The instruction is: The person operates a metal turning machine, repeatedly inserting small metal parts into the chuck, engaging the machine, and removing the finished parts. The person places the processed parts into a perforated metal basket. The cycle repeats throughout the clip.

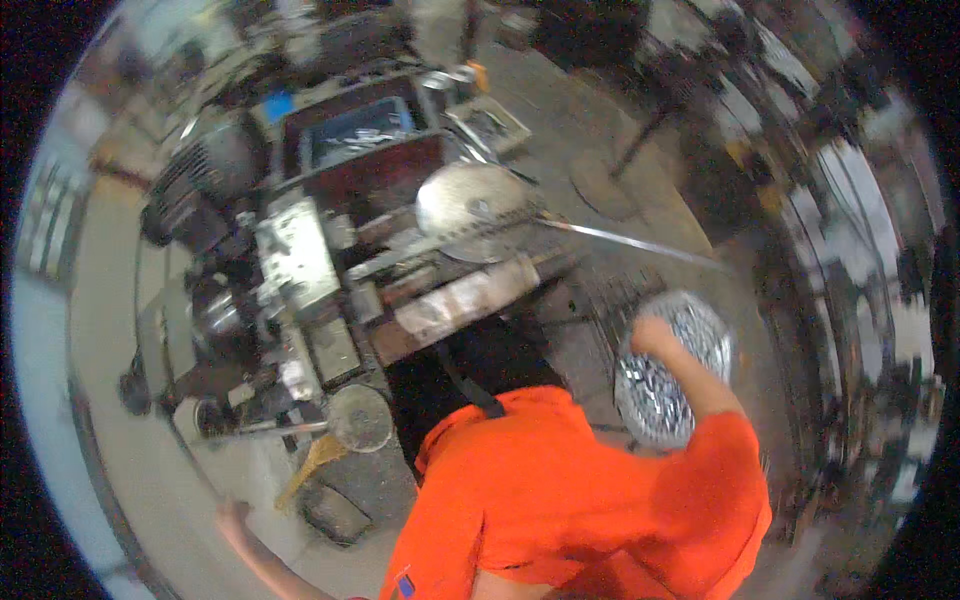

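A person in a bright orange shirt (560, 490) stands close by, seen from above. The right hand (650, 335) reaches out over a round container (672, 372) full of small shiny metal bits. The hand rests at the top rim of the container, and its fingers look curled in, but it is too blurry to tell if they are clamped on anything. The container sits on the floor at the person's right side, just past the shirt sleeve.

The left hand (232, 515) hangs low on the other side, out over the grey floor (150, 450). It touches nothing. It is small and fuzzy, so I cannot tell if the fingers are apart or together.

In front of the person is a big old machine (300, 280), dark and greasy, with a round hand wheel (362, 417) near its bottom. A flat rusty bar (460, 305) lies across it. A little farther on is a round silver disc (470, 205), and a long thin metal rod (640, 243) sticks out from it to the right.

Farther back sits a blue tray (360, 130) holding small parts. The far room is cluttered and blurred.
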`<act>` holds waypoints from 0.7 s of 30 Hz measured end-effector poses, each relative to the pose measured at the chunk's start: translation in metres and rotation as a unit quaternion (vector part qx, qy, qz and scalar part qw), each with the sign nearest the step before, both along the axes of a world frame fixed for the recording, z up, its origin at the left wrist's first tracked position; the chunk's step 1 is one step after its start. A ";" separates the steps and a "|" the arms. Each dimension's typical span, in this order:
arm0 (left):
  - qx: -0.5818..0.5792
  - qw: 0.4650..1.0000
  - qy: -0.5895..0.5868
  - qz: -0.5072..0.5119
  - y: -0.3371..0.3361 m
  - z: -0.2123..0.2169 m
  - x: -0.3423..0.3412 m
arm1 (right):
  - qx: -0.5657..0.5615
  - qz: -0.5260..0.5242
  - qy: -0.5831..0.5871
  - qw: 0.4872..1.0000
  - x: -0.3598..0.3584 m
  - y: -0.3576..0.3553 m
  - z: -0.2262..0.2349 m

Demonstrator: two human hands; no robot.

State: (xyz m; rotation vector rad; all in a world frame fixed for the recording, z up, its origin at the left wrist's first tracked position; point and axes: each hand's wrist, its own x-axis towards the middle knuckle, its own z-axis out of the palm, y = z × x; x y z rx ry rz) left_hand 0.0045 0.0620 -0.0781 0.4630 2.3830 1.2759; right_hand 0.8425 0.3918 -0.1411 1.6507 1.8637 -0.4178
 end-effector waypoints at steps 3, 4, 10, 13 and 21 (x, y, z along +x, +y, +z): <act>0.030 0.999 -0.017 0.022 -0.011 -0.009 0.003 | -0.015 0.111 0.005 0.994 0.009 0.006 -0.009; 0.064 0.998 -0.017 0.010 -0.007 -0.006 0.013 | -0.063 0.103 0.002 0.993 0.019 0.009 -0.020; 0.069 0.997 -0.014 -0.011 0.013 0.019 0.033 | -0.040 0.072 -0.060 0.995 0.008 0.000 -0.027; 0.087 0.996 -0.024 -0.012 0.020 0.036 0.046 | -0.092 0.201 -0.021 0.975 0.032 0.019 -0.039; 0.116 0.993 -0.037 0.006 0.017 0.017 0.038 | -0.054 0.196 0.019 0.979 0.065 0.018 -0.066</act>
